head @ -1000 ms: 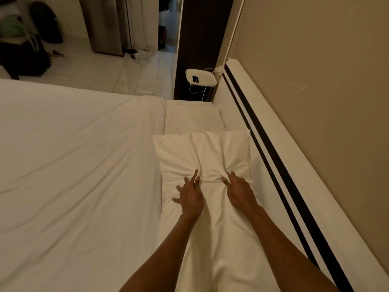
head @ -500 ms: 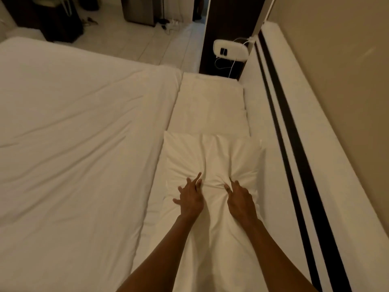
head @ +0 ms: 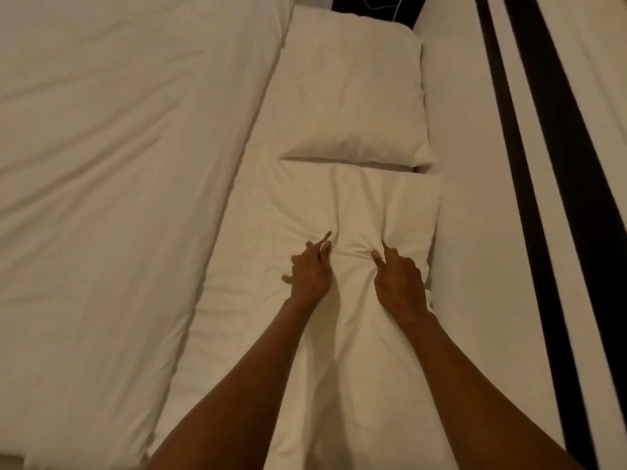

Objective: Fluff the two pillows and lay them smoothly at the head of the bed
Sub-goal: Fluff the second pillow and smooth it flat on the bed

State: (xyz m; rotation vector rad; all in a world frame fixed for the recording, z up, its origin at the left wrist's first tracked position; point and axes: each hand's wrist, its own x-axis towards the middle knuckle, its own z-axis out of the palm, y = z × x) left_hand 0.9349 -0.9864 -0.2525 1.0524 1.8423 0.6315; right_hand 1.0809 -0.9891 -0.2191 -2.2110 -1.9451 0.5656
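Two white pillows lie in a row along the headboard side of the bed. The near pillow [head: 359, 201] is creased in its middle, where both hands press into it. My left hand [head: 310, 269] lies on it with fingers spread, fabric bunched at the fingertips. My right hand [head: 398, 278] pushes down beside it, index finger extended, the other fingers curled into the cover. The far pillow [head: 349, 96] lies flat and smooth beyond, touching the near one's far edge.
A white duvet [head: 118, 181] covers the bed to the left of the pillows. The white headboard [head: 475, 198] with two black stripes runs along the right. A dark gap with a white cable [head: 380, 5] shows past the far pillow.
My view has tilted down and drawn closer to the pillows, so the floor and room have left the frame. Both hands stay pressed into the near pillow's middle in the same pose.
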